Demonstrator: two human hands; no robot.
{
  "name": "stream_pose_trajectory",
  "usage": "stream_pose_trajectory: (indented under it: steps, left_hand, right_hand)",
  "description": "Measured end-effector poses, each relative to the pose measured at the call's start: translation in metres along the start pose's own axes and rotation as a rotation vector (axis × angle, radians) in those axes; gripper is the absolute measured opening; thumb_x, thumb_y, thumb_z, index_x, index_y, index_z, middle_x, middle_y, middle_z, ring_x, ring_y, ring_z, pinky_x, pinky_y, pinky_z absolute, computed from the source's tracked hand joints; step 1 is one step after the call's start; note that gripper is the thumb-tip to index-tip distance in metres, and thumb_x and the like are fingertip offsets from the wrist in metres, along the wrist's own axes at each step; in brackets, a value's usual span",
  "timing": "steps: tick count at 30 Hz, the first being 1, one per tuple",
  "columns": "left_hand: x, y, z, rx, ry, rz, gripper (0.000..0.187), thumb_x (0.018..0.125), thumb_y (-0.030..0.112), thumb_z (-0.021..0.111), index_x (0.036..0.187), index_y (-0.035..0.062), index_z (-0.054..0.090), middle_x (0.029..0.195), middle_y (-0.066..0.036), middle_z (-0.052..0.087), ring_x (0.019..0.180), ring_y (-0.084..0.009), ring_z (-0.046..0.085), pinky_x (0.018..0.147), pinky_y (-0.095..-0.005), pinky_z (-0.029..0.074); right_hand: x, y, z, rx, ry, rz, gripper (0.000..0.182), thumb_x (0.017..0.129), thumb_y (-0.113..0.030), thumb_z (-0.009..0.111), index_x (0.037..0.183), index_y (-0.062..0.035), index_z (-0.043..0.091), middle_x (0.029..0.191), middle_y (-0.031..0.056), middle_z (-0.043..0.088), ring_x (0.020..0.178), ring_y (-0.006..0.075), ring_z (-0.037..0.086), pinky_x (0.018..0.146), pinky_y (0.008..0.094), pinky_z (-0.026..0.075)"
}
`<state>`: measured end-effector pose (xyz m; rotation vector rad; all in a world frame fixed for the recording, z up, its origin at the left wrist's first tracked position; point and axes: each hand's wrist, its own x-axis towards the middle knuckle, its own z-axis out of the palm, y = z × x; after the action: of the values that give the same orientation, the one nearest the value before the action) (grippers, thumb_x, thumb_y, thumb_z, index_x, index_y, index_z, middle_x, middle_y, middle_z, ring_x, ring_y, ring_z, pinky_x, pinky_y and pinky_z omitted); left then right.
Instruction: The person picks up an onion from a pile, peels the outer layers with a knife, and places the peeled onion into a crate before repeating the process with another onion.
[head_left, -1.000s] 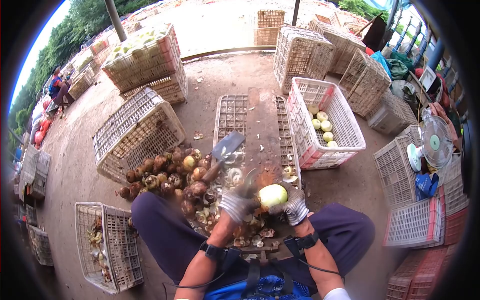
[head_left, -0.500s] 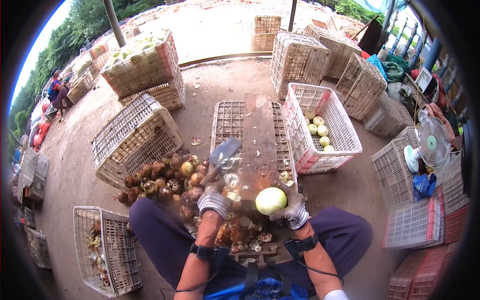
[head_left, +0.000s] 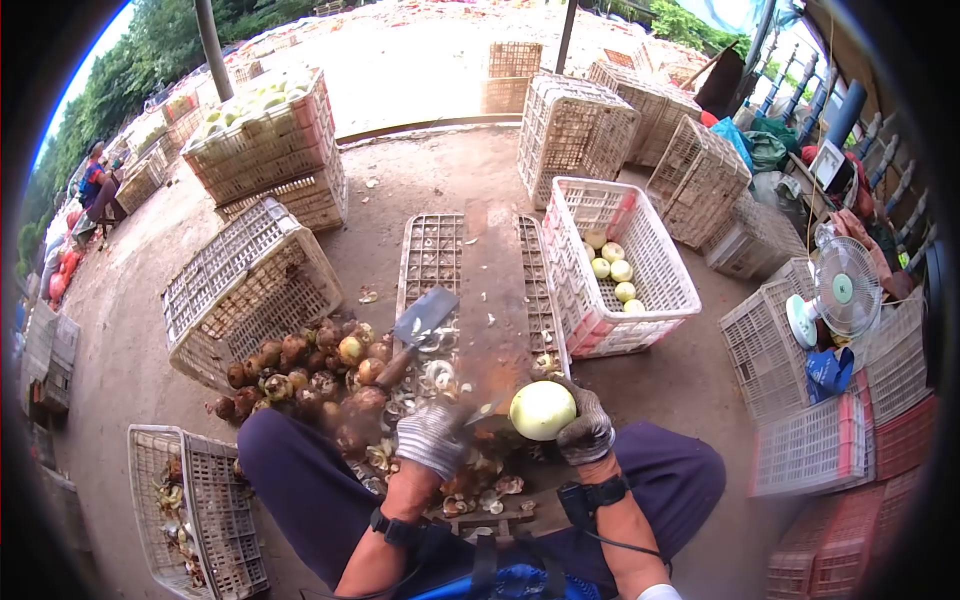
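My left hand, in a striped glove, is closed and blurred; a small knife seems to stick out of it toward the right. My right hand, gloved too, grips a pale green round vegetable from its right side, above the near end of a stained wooden board. A cleaver lies left of the board, its wooden handle pointing toward me and untouched. Brown unpeeled vegetables are heaped at the left, with peel scraps beside the board.
A white crate at the right holds several peeled vegetables. A tipped crate stands behind the brown heap, and a scrap crate is at lower left. A fan stands far right. Another person sits far left.
My left hand has come away from the cleaver handle and moved nearer to me, now with a small blade showing. The vegetable is still in my right hand. The view has shifted slightly.
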<state>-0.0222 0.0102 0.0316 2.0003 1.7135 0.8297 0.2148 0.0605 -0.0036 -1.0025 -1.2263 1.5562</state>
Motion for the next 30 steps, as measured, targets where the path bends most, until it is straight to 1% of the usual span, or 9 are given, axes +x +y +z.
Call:
stream_pose_trajectory:
  steps: [2, 4, 8, 11, 14, 17, 20, 26, 30]
  left_hand:
    - [-0.003, 0.006, -0.002, 0.08, 0.037, 0.157, 0.022, 0.075, 0.014, 0.064, 0.096, 0.0132, 0.067, 0.084, -0.014, 0.064, 0.072, -0.033, 0.062, 0.06, -0.0415, 0.049]
    - [-0.004, 0.016, -0.005, 0.04, 0.037, 0.209, 0.022, 0.073, 0.015, 0.065, 0.095, 0.0118, 0.065, 0.079, -0.014, 0.061, 0.07, -0.0334, 0.06, 0.058, -0.0429, 0.048]
    - [-0.007, 0.019, -0.006, 0.031, -0.011, 0.299, 0.027, 0.074, 0.013, 0.062, 0.101, 0.0109, 0.06, 0.075, -0.013, 0.059, 0.07, -0.033, 0.06, 0.057, -0.044, 0.047]
    - [-0.011, 0.02, -0.01, 0.04, 0.015, 0.341, 0.021, 0.074, 0.012, 0.06, 0.095, 0.0086, 0.059, 0.073, -0.013, 0.057, 0.07, -0.0323, 0.059, 0.057, -0.0436, 0.048]
    - [-0.015, 0.02, -0.012, 0.098, -0.037, 0.333, 0.017, 0.074, 0.012, 0.059, 0.091, 0.0073, 0.058, 0.074, -0.013, 0.056, 0.069, -0.0312, 0.059, 0.057, -0.0434, 0.048]
    - [-0.015, 0.024, -0.017, 0.102, -0.076, 0.32, 0.015, 0.075, 0.013, 0.058, 0.088, 0.0064, 0.057, 0.074, -0.013, 0.056, 0.069, -0.0305, 0.059, 0.056, -0.0434, 0.048]
    - [-0.017, 0.02, -0.011, 0.13, -0.084, 0.295, 0.014, 0.075, 0.013, 0.057, 0.087, 0.0062, 0.057, 0.075, -0.013, 0.057, 0.069, -0.0305, 0.059, 0.057, -0.0435, 0.048]
    - [-0.017, 0.014, 0.005, 0.184, -0.125, 0.264, 0.013, 0.075, 0.014, 0.057, 0.086, 0.0063, 0.056, 0.076, -0.014, 0.056, 0.07, -0.0313, 0.059, 0.058, -0.044, 0.048]
    - [-0.013, 0.004, 0.022, 0.162, -0.085, 0.298, 0.02, 0.072, 0.01, 0.059, 0.091, 0.0053, 0.059, 0.074, -0.016, 0.058, 0.065, -0.0337, 0.059, 0.053, -0.0438, 0.047]
  right_hand:
    - [0.0, 0.016, -0.007, -0.064, 0.038, -0.027, 0.092, 0.04, -0.011, 0.07, 0.125, 0.0116, 0.045, 0.108, 0.0206, 0.063, 0.097, 0.0287, 0.063, 0.089, 0.0358, 0.051]
    - [-0.008, 0.008, -0.004, -0.221, 0.074, -0.111, 0.08, 0.048, -0.012, 0.07, 0.122, 0.0104, 0.049, 0.107, 0.0206, 0.064, 0.096, 0.0283, 0.064, 0.087, 0.0355, 0.052]
    - [-0.027, -0.051, 0.029, -0.974, 0.113, -0.563, 0.05, 0.064, -0.016, 0.072, 0.108, 0.0056, 0.062, 0.099, 0.0184, 0.066, 0.09, 0.0271, 0.066, 0.081, 0.0343, 0.053]
    - [-0.021, -0.038, 0.019, -0.865, 0.081, -0.627, 0.044, 0.064, -0.019, 0.078, 0.101, 0.0027, 0.067, 0.093, 0.0153, 0.068, 0.083, 0.0255, 0.067, 0.075, 0.0328, 0.053]
    - [-0.012, -0.042, 0.02, -0.826, -0.063, -0.804, 0.048, 0.063, -0.016, 0.079, 0.104, 0.0039, 0.066, 0.09, 0.0153, 0.068, 0.079, 0.0257, 0.067, 0.074, 0.0322, 0.053]
    - [-0.009, -0.035, 0.015, -0.789, -0.113, -0.743, 0.064, 0.053, -0.026, 0.084, 0.106, 0.0052, 0.065, 0.09, 0.0154, 0.069, 0.079, 0.0232, 0.067, 0.075, 0.0321, 0.053]
    - [-0.011, -0.033, 0.013, -0.746, -0.144, -0.678, 0.071, 0.049, -0.029, 0.085, 0.107, 0.0057, 0.064, 0.091, 0.0153, 0.069, 0.08, 0.0227, 0.067, 0.076, 0.032, 0.052]
    - [-0.016, -0.039, 0.011, -0.25, -0.209, -0.108, 0.083, 0.04, -0.036, 0.086, 0.108, 0.0068, 0.063, 0.092, 0.0151, 0.069, 0.083, 0.0215, 0.067, 0.078, 0.0319, 0.052]
    - [-0.015, -0.04, 0.011, -0.153, -0.227, 0.06, 0.095, 0.031, -0.041, 0.086, 0.109, 0.0078, 0.063, 0.094, 0.0142, 0.069, 0.085, 0.0199, 0.066, 0.079, 0.0313, 0.052]
